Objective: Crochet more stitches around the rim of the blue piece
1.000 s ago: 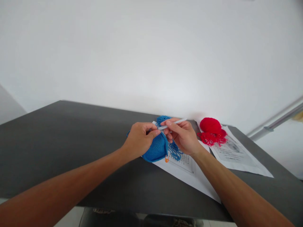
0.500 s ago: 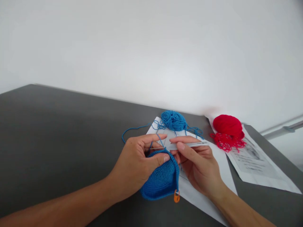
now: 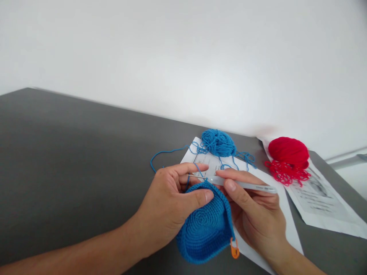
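My left hand (image 3: 174,202) pinches the upper rim of a blue crocheted piece (image 3: 205,223), cupped and worked in rounds, with the thumb on its inner side. Blue yarn runs over the raised left index finger down to the rim. Between thumb and fingers, my right hand (image 3: 255,206) holds a crochet hook (image 3: 246,185) with a pale grey handle. Its thin metal shaft points left, at the top edge of the crocheted piece, where the yarn meets it. An orange stitch marker (image 3: 234,249) hangs from the piece's lower right corner. Some right fingers are hidden behind the hand.
A blue yarn ball (image 3: 218,143) with loose strands lies behind my hands, partly on a white printed sheet (image 3: 286,217). To the right, a red yarn ball (image 3: 288,152) rests on another printed paper (image 3: 323,202). The dark grey table (image 3: 86,160) meets a white wall.
The view has shifted, so hands and work appear slightly lower and further right. The hook handle now tilts down to the right, and more of the crocheted piece's inside shows.
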Available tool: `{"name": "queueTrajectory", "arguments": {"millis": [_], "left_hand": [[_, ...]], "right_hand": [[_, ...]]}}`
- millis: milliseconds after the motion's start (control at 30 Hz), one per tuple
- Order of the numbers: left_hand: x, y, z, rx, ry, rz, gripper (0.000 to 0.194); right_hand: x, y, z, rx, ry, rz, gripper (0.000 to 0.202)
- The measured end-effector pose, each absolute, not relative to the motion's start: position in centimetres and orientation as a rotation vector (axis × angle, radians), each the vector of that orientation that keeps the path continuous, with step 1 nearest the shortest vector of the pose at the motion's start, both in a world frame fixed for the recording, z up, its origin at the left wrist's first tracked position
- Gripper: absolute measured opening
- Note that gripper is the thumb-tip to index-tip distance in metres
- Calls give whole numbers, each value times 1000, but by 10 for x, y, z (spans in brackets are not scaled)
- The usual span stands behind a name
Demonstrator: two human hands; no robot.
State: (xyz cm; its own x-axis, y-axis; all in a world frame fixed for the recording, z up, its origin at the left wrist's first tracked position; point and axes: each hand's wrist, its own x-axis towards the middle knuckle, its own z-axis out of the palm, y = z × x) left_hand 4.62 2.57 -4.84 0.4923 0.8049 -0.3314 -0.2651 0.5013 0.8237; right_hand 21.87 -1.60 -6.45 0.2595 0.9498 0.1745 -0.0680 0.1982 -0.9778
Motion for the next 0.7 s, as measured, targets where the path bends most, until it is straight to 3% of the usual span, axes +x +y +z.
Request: {"name": "queueTrajectory", "arguments": {"millis": [233,567,700], "left_hand": [[42,28,-41,712,745,747,78],[41,27,-35,748,746,724,80],[40,27,-34,805,770,730,72]], "right_hand": [[224,-16,-58,-997,-1154,955,14],[227,-11,-44,-935,-1228,1022,16],[232,-12,-40,-915,-1278,990,14]]}}
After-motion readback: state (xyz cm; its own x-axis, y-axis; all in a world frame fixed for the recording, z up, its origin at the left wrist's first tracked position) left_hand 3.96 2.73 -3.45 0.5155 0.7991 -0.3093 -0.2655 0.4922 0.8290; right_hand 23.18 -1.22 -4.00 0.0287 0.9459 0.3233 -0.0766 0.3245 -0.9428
